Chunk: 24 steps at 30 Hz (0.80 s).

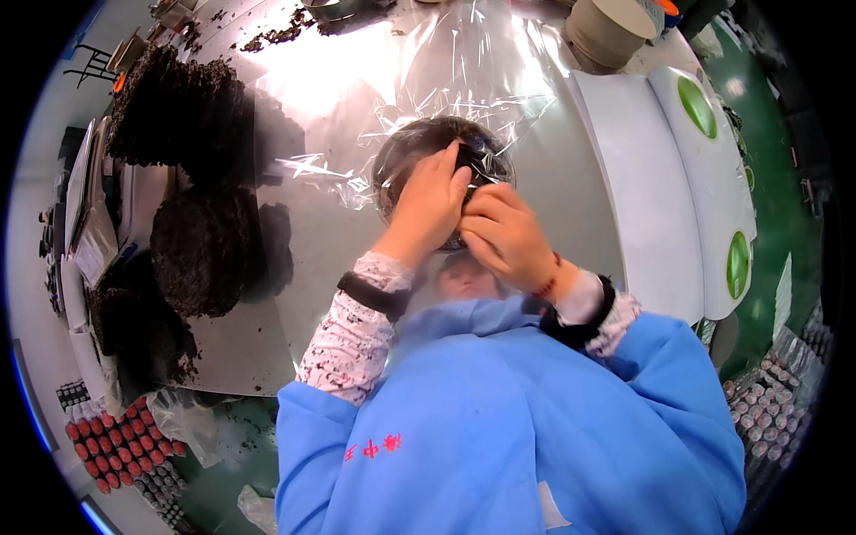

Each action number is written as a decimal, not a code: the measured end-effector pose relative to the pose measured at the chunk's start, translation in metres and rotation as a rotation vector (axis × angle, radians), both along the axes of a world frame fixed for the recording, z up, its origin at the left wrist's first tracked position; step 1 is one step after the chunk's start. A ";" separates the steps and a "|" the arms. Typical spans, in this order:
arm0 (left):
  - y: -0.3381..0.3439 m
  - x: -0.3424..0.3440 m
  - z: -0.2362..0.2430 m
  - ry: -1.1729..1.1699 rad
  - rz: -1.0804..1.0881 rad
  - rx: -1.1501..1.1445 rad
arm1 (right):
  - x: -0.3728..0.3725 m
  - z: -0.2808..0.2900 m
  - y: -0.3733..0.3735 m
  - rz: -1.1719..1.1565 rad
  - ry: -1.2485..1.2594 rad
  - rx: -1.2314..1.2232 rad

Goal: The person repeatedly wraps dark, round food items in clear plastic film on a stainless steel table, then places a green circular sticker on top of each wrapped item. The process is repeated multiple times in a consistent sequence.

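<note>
Hands: close together over the table [571,223]; the left hand [430,203] lies with fingers stretched across the top, the right hand [510,234] bunches its fingers beside it; whether these pinch anything, I cannot tell.
Dark round piece [432,135]: on the table, beneath both hands, under clear film [446,85]; bare cake or filled dish, I cannot tell.
Handling: piece probably light, maybe brittle; best cupped at opposite sides of its rim. Film looks thin, slippery, easily torn; best gathered at loose folds.
Dark stacks [207,250]: at left, rough-edged, likely crumbly.
White sheets [637,187]: at right, with green ovals.
Beige cylinder [615,31]: far right; contents not visible.
Round metal container [330,9]: far edge, cut off; contents unclear.
</note>
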State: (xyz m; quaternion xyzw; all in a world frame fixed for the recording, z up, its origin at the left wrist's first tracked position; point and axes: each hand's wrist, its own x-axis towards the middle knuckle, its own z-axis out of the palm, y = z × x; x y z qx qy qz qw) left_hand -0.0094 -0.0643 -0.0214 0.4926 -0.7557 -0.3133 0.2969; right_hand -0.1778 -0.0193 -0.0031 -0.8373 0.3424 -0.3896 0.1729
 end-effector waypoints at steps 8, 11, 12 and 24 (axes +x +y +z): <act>0.053 -0.039 0.019 -0.508 -0.141 0.002 | -0.044 0.058 -0.060 -0.238 -0.285 1.040; 0.050 -0.042 0.016 -0.553 -0.140 0.012 | -0.042 0.036 -0.039 -0.303 0.121 0.208; 0.048 -0.042 0.013 -0.551 -0.181 0.014 | -0.035 0.030 -0.022 -0.250 0.176 0.116; 0.115 0.064 0.030 -0.179 -0.363 -0.237 | -0.019 -0.007 0.029 -0.173 0.592 0.030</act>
